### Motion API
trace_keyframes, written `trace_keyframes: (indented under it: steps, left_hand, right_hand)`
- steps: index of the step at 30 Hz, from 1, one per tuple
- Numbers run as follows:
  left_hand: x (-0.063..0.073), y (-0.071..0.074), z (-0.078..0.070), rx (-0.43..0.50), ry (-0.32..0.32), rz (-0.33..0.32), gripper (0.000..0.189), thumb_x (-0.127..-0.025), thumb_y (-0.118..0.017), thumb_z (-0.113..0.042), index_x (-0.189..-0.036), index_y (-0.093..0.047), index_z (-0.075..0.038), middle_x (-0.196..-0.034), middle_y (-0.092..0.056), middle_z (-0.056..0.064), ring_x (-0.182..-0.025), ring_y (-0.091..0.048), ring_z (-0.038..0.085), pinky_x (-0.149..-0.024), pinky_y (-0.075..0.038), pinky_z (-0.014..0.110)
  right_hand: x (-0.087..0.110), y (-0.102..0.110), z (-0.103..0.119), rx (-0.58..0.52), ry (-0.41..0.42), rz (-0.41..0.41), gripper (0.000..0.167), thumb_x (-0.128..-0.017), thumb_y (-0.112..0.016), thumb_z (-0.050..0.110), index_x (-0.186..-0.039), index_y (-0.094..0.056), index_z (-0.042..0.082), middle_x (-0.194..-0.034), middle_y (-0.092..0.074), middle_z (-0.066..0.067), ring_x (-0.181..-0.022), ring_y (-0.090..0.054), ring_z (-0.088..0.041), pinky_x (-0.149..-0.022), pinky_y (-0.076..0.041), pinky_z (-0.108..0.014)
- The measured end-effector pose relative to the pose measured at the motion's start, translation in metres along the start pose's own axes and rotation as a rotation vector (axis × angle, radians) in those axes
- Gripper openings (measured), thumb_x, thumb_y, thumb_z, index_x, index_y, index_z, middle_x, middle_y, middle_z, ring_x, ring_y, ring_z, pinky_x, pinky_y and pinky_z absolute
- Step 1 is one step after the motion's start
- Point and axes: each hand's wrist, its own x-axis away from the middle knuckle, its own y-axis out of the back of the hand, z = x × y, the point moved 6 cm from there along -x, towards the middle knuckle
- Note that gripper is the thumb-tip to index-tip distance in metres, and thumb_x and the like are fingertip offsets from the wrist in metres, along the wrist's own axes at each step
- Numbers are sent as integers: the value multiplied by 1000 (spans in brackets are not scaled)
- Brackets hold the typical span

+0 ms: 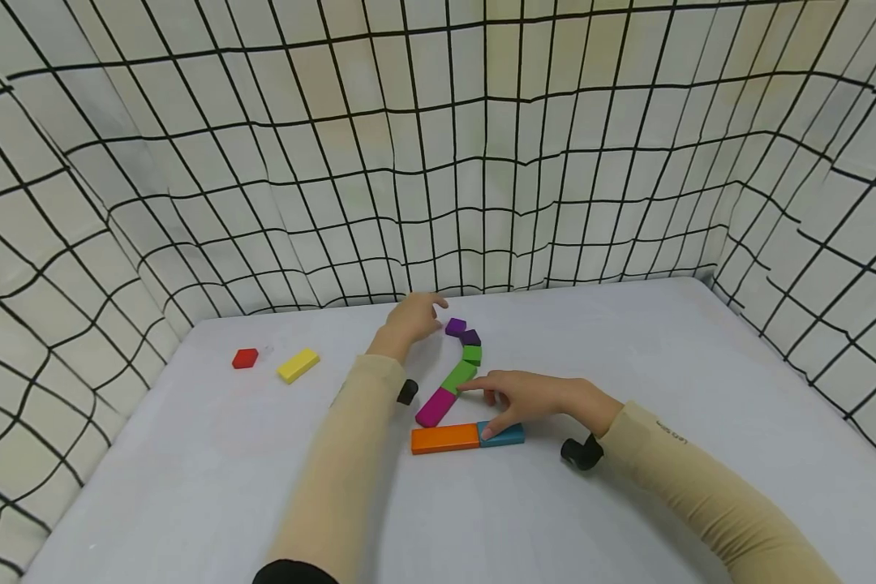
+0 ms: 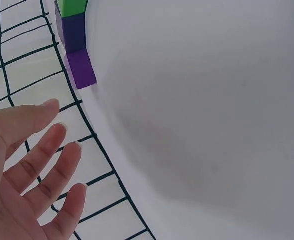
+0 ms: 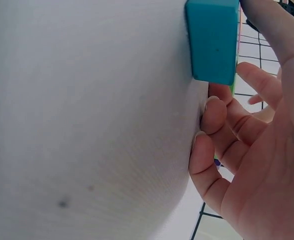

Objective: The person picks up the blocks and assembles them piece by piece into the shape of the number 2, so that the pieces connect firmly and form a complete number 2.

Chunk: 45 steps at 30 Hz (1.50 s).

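Observation:
A curved row of blocks runs toward me: a purple block (image 1: 456,327) at the far end, a dark purple block (image 1: 470,337), a short green block (image 1: 472,354), a longer green block (image 1: 458,376) and a magenta block (image 1: 435,408). Below it, an orange block (image 1: 445,439) lies end to end with a blue block (image 1: 507,435). My right hand (image 1: 536,392) rests its thumb on the blue block, its index fingertip at the longer green one; the other fingers bend against the table. Beside the purple block, my left hand (image 1: 411,318) holds nothing, fingers loosely spread.
A red block (image 1: 245,358) and a yellow block (image 1: 298,366) lie apart on the left of the white table (image 1: 212,478). Black netting (image 1: 482,186) rises along the table's back and sides. Black wrist cameras sit under both forearms.

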Motion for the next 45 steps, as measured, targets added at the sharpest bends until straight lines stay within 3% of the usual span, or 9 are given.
trace_keyframes:
  steps: [14,25,45]
  left_hand:
    - [19,20,14,17,-48,-83,36,-99,-61,-11,-134,-65,-9,-117,-66,14,-98,-62,28,-83,-52,42]
    - [47,38,36,54,-24,-116,36,-102,-59,-12,-138,-62,-10,-126,-65,14,-100,-62,29,-84,-52,43]
    - [93,65,84,71,31,-208,35,-101,-57,-11,-135,-63,-7,-127,-64,15,-107,-62,32,-85,-52,47]
  right_hand:
    - [1,3,-2,-5,0,-9,78,-89,-82,34,-155,-46,17,-105,-55,2,-97,-50,-16,-84,-48,-31]
    - [1,2,2,-4,19,-4,78,-89,-81,34,-155,-45,15,-103,-55,1,-95,-49,-15,-81,-47,-28]
    - [3,0,3,-15,24,-6,79,-89,-81,35,-156,-44,16,-105,-54,2,-96,-49,-17,-81,-46,-31]
